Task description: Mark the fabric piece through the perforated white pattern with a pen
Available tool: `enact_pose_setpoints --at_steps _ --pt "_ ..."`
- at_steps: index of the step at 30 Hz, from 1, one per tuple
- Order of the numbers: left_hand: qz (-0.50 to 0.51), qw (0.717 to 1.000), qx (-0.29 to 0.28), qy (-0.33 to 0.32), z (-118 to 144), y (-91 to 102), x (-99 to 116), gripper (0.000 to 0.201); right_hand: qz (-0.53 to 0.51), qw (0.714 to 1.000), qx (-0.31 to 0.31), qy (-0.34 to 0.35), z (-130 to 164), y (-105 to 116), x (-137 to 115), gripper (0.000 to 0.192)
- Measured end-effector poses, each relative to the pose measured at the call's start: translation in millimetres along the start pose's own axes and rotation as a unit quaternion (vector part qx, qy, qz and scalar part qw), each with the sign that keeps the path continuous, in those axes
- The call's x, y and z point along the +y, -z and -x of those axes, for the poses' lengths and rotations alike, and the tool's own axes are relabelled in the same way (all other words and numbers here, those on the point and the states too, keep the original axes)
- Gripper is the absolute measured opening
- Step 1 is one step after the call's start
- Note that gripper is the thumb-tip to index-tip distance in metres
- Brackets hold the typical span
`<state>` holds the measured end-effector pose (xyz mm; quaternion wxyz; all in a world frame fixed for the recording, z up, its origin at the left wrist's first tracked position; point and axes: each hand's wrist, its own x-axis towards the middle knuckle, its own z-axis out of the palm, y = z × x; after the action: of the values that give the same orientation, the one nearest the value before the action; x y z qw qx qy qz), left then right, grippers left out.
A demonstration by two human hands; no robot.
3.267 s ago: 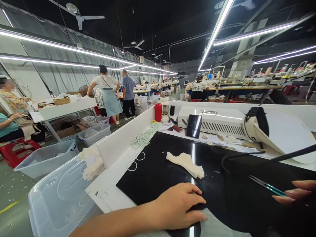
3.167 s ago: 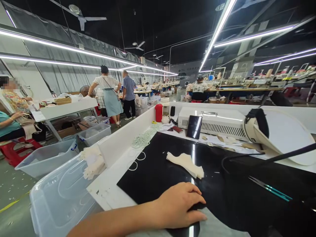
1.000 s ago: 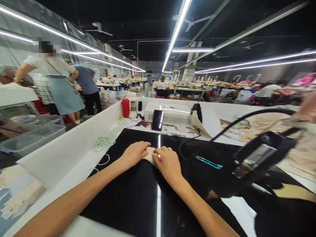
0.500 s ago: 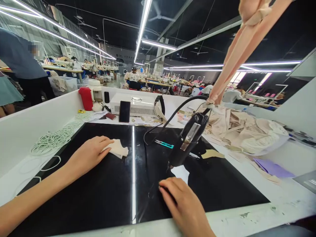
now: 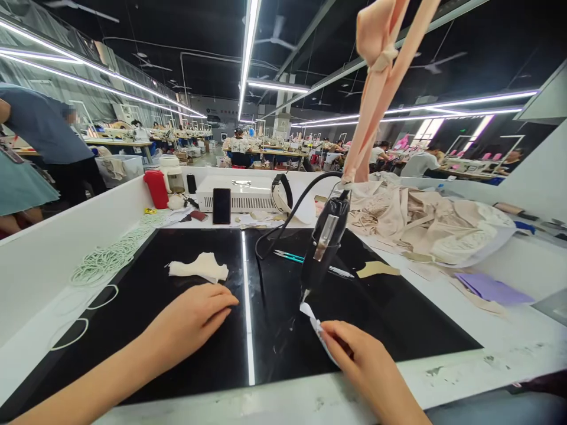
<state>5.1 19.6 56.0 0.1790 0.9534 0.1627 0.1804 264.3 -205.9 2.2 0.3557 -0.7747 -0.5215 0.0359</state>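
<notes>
Black mat [image 5: 186, 354]: right hand [image 5: 367, 369] grips white scrap [image 5: 312, 319].

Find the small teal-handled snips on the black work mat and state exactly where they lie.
The teal-handled snips lie flat on the black mat, right of its central light streak, just left of the hanging black tool.

black mat [image 5: 199, 354] on a white desk [image 5: 443, 378]; cream fabric piece [image 5: 199, 267]; white scrap [image 5: 312, 319]; black hanging tool [image 5: 323, 242]; teal-handled snips [image 5: 295, 257]; red flask [image 5: 156, 189]; lilac sheet [image 5: 491, 289]; peach strap [image 5: 376, 88].
</notes>
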Motion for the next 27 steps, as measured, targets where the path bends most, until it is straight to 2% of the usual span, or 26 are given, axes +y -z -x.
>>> enact_pose_setpoints --at_steps 2,4,6,9,11,13,15,18,21,23,24,26,27 --pt "0.088 0.995 -0.042 0.031 1 -5.9 18 0.029 -0.141 0.985 -0.048 -0.089 8 5 -16 0.038" --pt "0.198 0.97 -0.103 0.094 0 -14.1 38 0.025 -0.265 0.949 -0.069 -0.158 12 5 -34 0.041" --pt "0.349 0.912 -0.139 0.167 -1 -24.5 57 0.033 -0.373 0.905 -0.082 -0.186 13 0 -49 0.044" --pt "0.539 0.809 -0.136 0.192 -4 -40.8 74 0.047 -0.478 0.851 -0.106 -0.192 11 -12 -64 0.047" --pt "0.608 0.756 -0.107 0.217 -4 -49.4 77 0.05 -0.506 0.834 -0.125 -0.183 10 -21 -67 0.049" --pt "0.626 0.733 -0.08 0.255 -3 -54.5 74 0.057 -0.51 0.833 -0.133 -0.165 8 -26 -67 0.053" --pt "0.61 0.74 -0.076 0.274 -2 -55.7 68 0.062 -0.486 0.85 -0.134 -0.155 5 -29 -64 0.057" --pt "0.582 0.757 -0.105 0.277 -2 -52.7 58 0.062 -0.414 0.885 -0.139 -0.158 1 -31 -57 0.061" --pt "0.556 0.774 -0.096 0.287 -2 -46.9 46 0.06 -0.379 0.9 -0.145 -0.156 -2 -34 -47 0.064" --pt "0.519 0.798 -0.085 0.295 -2 -42.0 37 0.056 -0.357 0.915 -0.131 -0.137 -7 -33 -36 0.063" --pt "0.491 0.815 -0.084 0.296 -1 -39.2 32 0.053 -0.324 0.932 -0.113 -0.119 -11 -30 -29 0.06" --pt "0.426 0.853 -0.094 0.288 2 -33.2 23 0.043 -0.217 0.972 -0.055 -0.074 -25 -19 -11 0.051" --pt "0.389 0.871 -0.099 0.284 4 -30.3 18 0.037 -0.13 0.99 -0.024 -0.045 -35 -12 -1 0.047"
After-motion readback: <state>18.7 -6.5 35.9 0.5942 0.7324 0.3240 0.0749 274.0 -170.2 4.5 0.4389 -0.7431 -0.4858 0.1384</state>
